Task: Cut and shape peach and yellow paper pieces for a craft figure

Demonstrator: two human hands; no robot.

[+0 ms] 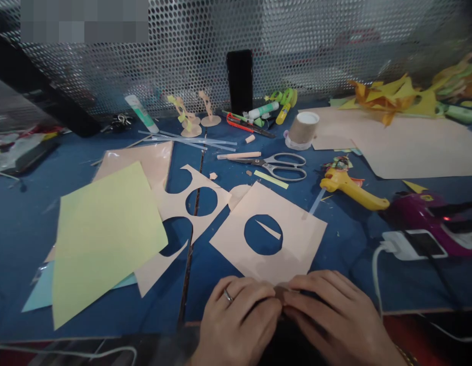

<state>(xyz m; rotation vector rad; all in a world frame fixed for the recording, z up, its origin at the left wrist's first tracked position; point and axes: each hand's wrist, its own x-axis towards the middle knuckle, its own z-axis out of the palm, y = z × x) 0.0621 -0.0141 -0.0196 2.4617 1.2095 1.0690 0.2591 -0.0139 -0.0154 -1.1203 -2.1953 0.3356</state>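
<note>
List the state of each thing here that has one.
Left hand: fingers curled, pinching a small piece
Right hand: fingers bent, pinching the same piece
Pink square: flat, round hole cut out
Yellow sheet: lying over other sheets
Scissors: lying flat, blade opening unclear
Phone: upright, dark
Yellow glue gun: lying down, stick protruding
Purple device: red light lit

The head camera looks forward and down over the table (209, 274) from its near edge; left hand (241, 317) and right hand (331, 310) are closest, at the bottom; metal mesh (190, 51) spans the top.
</note>
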